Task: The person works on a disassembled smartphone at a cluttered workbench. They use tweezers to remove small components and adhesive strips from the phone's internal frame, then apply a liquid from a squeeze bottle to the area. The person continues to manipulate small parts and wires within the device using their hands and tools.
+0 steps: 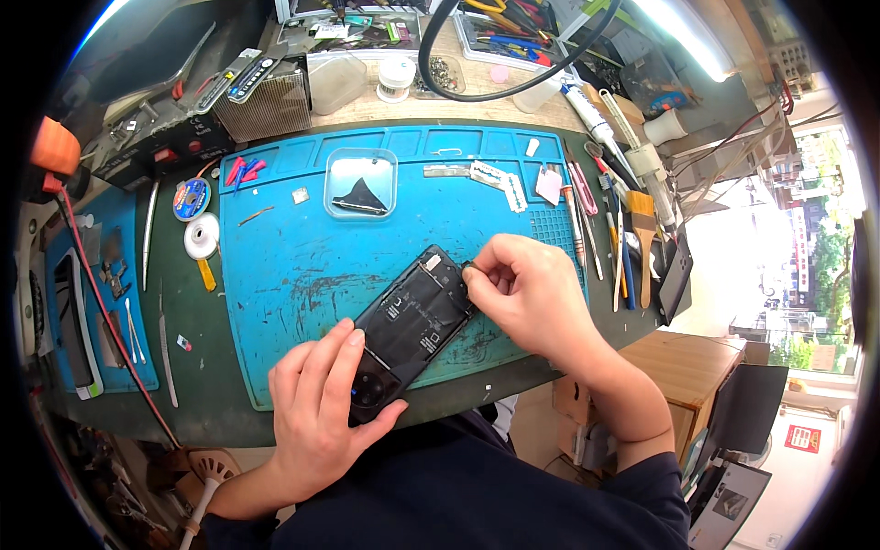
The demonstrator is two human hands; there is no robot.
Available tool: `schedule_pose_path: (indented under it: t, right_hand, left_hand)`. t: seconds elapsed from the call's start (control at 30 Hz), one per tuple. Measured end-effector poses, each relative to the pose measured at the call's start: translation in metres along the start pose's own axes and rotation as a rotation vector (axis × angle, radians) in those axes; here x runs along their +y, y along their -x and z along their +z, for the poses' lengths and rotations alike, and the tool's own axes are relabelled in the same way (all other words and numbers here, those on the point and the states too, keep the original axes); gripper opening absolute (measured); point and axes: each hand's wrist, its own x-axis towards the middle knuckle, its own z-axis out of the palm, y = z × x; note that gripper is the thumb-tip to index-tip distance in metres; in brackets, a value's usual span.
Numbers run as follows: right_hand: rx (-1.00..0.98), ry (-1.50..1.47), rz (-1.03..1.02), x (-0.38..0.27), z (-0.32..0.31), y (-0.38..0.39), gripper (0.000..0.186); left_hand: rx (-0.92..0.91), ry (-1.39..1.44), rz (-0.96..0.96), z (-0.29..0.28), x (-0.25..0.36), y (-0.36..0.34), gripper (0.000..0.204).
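An opened black phone (412, 325), its back off, lies diagonally on the blue silicone mat (275, 284). My left hand (323, 411) grips its lower end by the camera, fingers along the left edge and thumb at the bottom corner. My right hand (518, 298) is closed in a pinch at the phone's upper right corner; what sits between thumb and forefinger is too small to make out. Above the phone, a clear tray (360, 163) holds a black triangular piece (359, 200). Thin metal strips (446, 171) and small white cards (498, 186) lie at the mat's upper part.
Brushes (643, 247) and slim tools (579, 211) line the right. Solder spools (201, 236), a cable (115, 330) and a second mat (147, 357) with parts lie left. A powered box (160, 137), white jar (396, 78) and tool boxes (513, 32) stand behind; a black cable loop (435, 82) hangs above.
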Motion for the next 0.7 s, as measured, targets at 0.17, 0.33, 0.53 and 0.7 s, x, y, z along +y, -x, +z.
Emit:
schedule_pose_path:
  t: [0.17, 0.33, 0.53, 0.7]
  right_hand:
    - [-0.134, -0.086, 0.161, 0.002, -0.009, -0.008, 0.019]
    - [-0.191, -0.112, 0.149, 0.010, -0.012, -0.012, 0.022]
    - [-0.272, -0.052, 0.184, 0.007, -0.019, -0.021, 0.028]
    - [-0.384, 0.098, 0.160, 0.000, -0.031, -0.028, 0.047]
  left_hand:
    - [0.027, -0.018, -0.013, 0.001, 0.002, -0.001, 0.091]
    - [0.037, -0.032, -0.003, 0.002, 0.002, -0.001, 0.091]
    - [0.056, -0.038, 0.011, 0.003, 0.000, -0.001, 0.094]
    - [0.061, -0.041, 0.011, 0.003, 0.000, 0.000, 0.097]
